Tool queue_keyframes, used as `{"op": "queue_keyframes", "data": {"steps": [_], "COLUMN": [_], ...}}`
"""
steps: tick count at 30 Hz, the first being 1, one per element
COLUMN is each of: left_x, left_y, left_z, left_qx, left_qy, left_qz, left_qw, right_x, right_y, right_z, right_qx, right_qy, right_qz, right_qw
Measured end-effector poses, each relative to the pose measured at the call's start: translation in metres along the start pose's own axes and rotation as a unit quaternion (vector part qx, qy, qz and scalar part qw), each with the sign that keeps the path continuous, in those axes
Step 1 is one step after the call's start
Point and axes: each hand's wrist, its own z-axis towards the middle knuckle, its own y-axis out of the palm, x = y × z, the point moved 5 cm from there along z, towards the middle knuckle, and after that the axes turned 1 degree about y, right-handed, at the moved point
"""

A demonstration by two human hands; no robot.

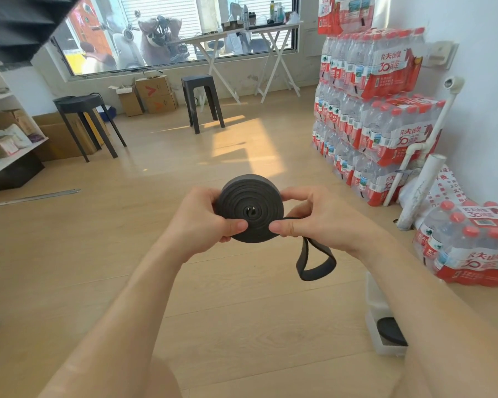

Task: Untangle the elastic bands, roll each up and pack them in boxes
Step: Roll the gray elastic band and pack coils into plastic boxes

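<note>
- In the centre of the frame both hands hold a black elastic band (249,208) up in the air. Most of it is wound into a tight flat coil.
- The left hand (204,218) grips the coil's left edge, thumb pressed on the near face and fingers curled round behind it.
- The right hand (314,218) pinches the coil's lower right edge, thumb on the face and fingers wrapped round the back and rim.
- A short tail (314,264) of the band leaves the coil under the right hand and hangs as an unwound loop just below and right of centre.
- I judge this band as untangled and nearly rolled. The hanging loop has yet to be wound on, and the coil has yet to go into a box.
- At the lower right edge, partly hidden by the right forearm, a white box (375,311) sits on the floor with a rolled band (391,331) inside, so at least one band looks packed.
- No other loose bands or empty boxes are in view, so I cannot tell how many remain.
- The water bottle packs (385,81) stacked along the right side have red wrappers with white Chinese characters and a large "30". The first characters read 农夫.
- A loose pack (472,254) at the lower right carries the same print.
- The cardboard boxes (156,94) under the window at upper centre show a red chevron mark. No writing on them is legible.
</note>
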Motion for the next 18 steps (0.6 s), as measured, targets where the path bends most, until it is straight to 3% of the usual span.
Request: {"op": "queue_keyframes", "data": {"steps": [5, 8, 12, 15, 18], "left_x": [-0.004, -0.006, -0.007, 0.001, 0.004], "left_y": [0.001, -0.001, 0.006, 0.023, 0.027], "left_z": [0.0, -0.001, -0.004, -0.007, -0.006], "left_qx": [0.0, 0.007, -0.004, 0.014, 0.05], "left_qy": [-0.001, 0.002, -0.033, -0.027, -0.016], "left_qz": [-0.003, -0.08, -0.268, -0.315, -0.32], "left_qw": [1.0, 0.997, 0.963, 0.948, 0.946], "right_x": [0.002, 0.003, 0.003, 0.002, 0.003], "right_y": [0.004, 0.004, 0.005, 0.014, 0.02], "right_z": [0.004, 0.006, 0.009, 0.01, 0.01], "right_qx": [0.027, 0.054, 0.098, 0.105, 0.099], "right_qy": [-0.001, 0.003, 0.005, 0.01, 0.01], "right_qz": [0.011, 0.045, 0.199, 0.3, 0.331], "right_qw": [1.0, 0.998, 0.975, 0.948, 0.938]}}
